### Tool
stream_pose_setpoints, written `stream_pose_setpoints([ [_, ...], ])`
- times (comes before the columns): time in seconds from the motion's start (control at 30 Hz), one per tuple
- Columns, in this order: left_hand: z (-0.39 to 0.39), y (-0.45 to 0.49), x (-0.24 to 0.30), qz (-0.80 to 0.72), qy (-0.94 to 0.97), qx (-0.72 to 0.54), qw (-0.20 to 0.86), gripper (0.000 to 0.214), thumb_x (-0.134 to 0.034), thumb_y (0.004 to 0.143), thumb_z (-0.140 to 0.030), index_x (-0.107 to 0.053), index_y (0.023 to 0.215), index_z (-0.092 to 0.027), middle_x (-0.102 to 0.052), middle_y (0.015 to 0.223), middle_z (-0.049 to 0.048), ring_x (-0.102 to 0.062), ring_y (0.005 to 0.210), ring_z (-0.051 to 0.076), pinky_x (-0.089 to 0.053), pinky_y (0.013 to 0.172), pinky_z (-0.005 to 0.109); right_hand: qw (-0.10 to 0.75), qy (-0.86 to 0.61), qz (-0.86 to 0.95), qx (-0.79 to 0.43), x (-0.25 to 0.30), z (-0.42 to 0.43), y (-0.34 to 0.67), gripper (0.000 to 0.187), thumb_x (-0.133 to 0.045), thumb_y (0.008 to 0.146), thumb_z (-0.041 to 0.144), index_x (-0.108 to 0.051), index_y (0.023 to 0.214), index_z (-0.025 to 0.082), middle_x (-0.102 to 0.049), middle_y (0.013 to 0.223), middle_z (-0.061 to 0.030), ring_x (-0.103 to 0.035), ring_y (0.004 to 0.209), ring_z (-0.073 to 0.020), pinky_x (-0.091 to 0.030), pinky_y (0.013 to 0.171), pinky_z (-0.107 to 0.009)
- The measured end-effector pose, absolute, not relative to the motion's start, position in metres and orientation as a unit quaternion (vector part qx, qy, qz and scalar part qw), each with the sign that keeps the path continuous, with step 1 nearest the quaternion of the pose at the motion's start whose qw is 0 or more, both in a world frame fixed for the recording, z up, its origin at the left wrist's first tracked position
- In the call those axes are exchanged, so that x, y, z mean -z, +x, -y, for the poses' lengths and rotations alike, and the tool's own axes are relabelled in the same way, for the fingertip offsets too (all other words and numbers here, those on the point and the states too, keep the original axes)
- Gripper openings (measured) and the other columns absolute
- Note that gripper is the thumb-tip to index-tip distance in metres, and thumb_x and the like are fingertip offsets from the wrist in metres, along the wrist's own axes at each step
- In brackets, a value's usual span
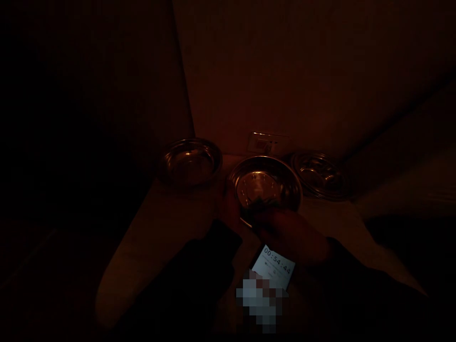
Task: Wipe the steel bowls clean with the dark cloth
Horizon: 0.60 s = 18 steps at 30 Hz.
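The scene is very dark. A round shiny metal bowl (291, 183) stands in the middle of the table, tilted slightly toward me. Small bright marks or bits and a dark greenish patch show inside it, too dim to name. My left hand (231, 206) is closed around the bowl's left rim, its fingers mostly in shadow. My right hand (288, 232) reaches across the near rim, with its fingertips lost in the dark over the bowl; whether it grips anything is hidden. Below the right hand lies a lit phone (274, 266) showing a timer.
Another metal bowl (190, 168) stands at the back left of the wooden table (171, 218). At the back right are stacked metal plates or a divided dish (320, 175). A wall socket panel (269, 141) sits behind the middle bowl, and walls rise behind the table.
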<state>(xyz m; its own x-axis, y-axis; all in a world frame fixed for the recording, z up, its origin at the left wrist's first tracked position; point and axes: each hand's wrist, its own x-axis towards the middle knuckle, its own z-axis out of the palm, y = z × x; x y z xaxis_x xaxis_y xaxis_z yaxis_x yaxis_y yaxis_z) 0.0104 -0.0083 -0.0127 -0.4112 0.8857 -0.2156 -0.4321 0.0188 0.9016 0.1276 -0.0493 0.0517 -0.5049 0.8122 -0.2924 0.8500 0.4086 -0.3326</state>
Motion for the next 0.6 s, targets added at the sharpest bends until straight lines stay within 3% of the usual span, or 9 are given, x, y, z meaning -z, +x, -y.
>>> stream_pose_setpoints([
  [0.17,0.0070,0.0100,0.0164,-0.496,0.227,-0.683,0.485,0.028,-0.054,0.084,-0.038,-0.068,0.098,-0.019,-0.072,0.101,0.0048,-0.063,0.097,0.020,-0.048,0.088,0.033,0.027,0.499,-0.842,0.201,-0.0508,0.0512,0.1277,0.027,-0.047,0.090,0.026,-0.070,0.104,0.023,-0.073,0.104,-0.0068,-0.068,0.091,-0.0223,-0.047,0.075,-0.030],
  [0.43,0.0092,0.0113,0.0123,-0.495,0.220,-0.679,0.496,0.023,-0.052,0.085,-0.037,-0.066,0.087,-0.018,-0.070,0.090,0.0031,-0.063,0.086,0.018,-0.048,0.082,0.032,0.023,0.491,-0.846,0.209,-0.0500,0.0484,0.1278,0.027,-0.049,0.088,0.021,-0.071,0.104,0.023,-0.073,0.106,-0.0066,-0.067,0.095,-0.0207,-0.046,0.079,-0.029],
  [0.6,0.0098,0.0112,0.0108,-0.503,0.226,-0.676,0.489,0.025,-0.052,0.086,-0.035,-0.067,0.094,-0.018,-0.071,0.101,0.0049,-0.064,0.093,0.019,-0.048,0.086,0.032,0.030,0.487,-0.847,0.209,-0.0498,0.0477,0.1302,0.029,-0.049,0.085,0.018,-0.071,0.104,0.022,-0.073,0.104,-0.0063,-0.068,0.095,-0.0227,-0.046,0.079,-0.031],
])
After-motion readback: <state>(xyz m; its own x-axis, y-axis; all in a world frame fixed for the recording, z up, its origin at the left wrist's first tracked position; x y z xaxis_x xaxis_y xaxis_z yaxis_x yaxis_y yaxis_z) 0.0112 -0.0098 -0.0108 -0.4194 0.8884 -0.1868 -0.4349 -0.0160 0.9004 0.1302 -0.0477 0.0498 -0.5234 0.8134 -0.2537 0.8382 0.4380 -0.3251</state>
